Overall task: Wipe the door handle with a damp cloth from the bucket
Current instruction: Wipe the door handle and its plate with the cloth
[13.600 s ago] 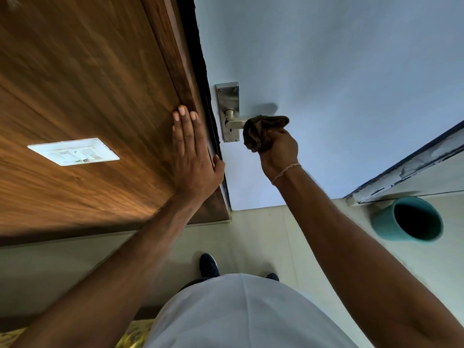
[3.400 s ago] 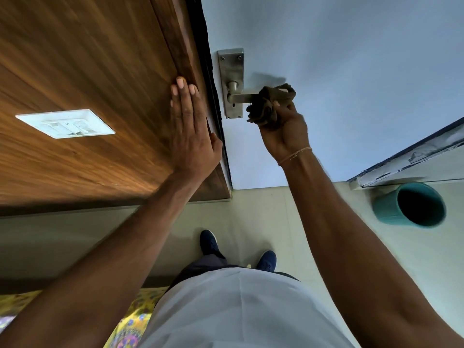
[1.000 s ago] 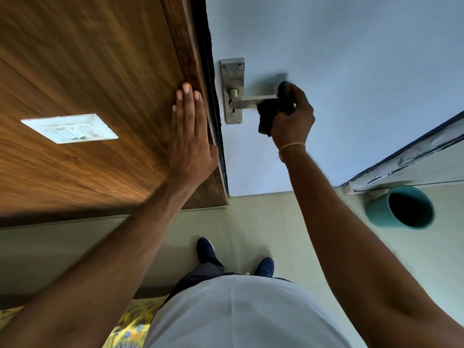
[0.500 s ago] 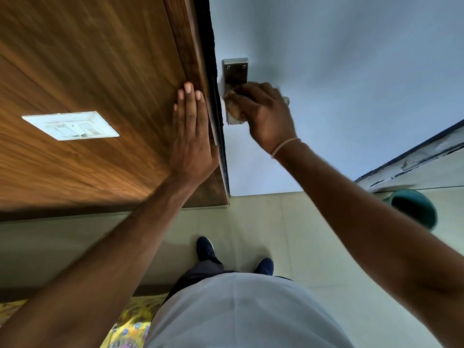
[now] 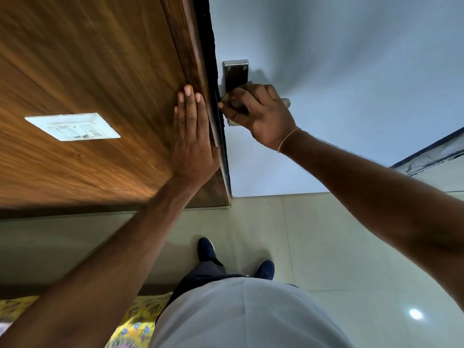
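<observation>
Door handle (image 5: 285,102) at 12 o'clock from the person, on the pale door (image 5: 339,71): only the lever tip shows past the knuckles; steel backplate (image 5: 235,74) above. Right hand (image 5: 261,114) covers the lever, fingers curled tight around a brown cloth (image 5: 234,102), a scrap visible at the fingertips. Left hand (image 5: 192,136) at 11 o'clock, flat on the wooden panel (image 5: 88,59), fingers straight and together. White switch plate (image 5: 72,126) at 10 o'clock. Dark shoes (image 5: 206,249) on tiled floor (image 5: 313,234).
</observation>
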